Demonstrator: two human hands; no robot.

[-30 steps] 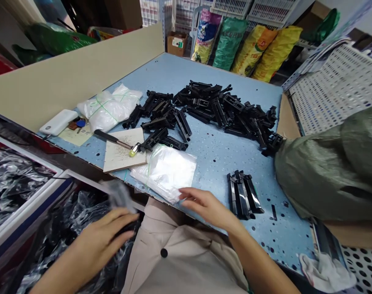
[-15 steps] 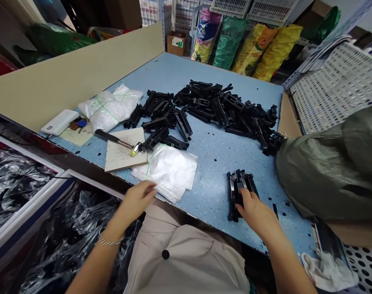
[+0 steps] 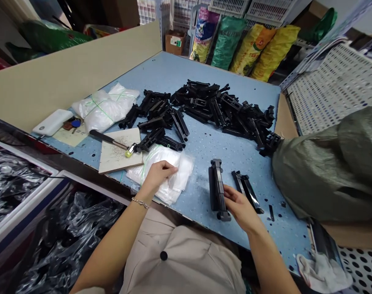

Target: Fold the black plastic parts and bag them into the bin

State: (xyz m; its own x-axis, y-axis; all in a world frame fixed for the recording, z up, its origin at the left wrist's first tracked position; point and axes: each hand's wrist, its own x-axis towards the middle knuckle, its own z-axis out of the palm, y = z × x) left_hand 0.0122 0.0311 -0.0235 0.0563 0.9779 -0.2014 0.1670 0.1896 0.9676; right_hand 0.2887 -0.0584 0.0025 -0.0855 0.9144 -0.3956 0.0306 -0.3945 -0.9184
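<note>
My left hand [image 3: 159, 176] is closed in a pinch on a clear plastic bag [image 3: 184, 169] at the top of a stack of flat bags [image 3: 166, 190] near the table's front edge. My right hand [image 3: 239, 204] grips a long black plastic part [image 3: 217, 188], held upright on end just above or on the table; I cannot tell whether it touches. To the right of that hand lie similar black parts [image 3: 247, 190], side by side. A large heap of black parts [image 3: 216, 106] spreads across the middle of the table.
A mallet [image 3: 110, 139] rests on a wooden board [image 3: 118, 157]. Behind it are tied bag bundles [image 3: 103, 106] and a white power bank [image 3: 52, 121]. A green sack [image 3: 321, 171] bulges over the right side. Below left, a bin [image 3: 72, 228] holds bagged black pieces.
My left hand came from the bin at lower left, where it let go of a bagged piece, to the bag stack. My right hand moved to the parts on the right, picked one up and brought it left.
</note>
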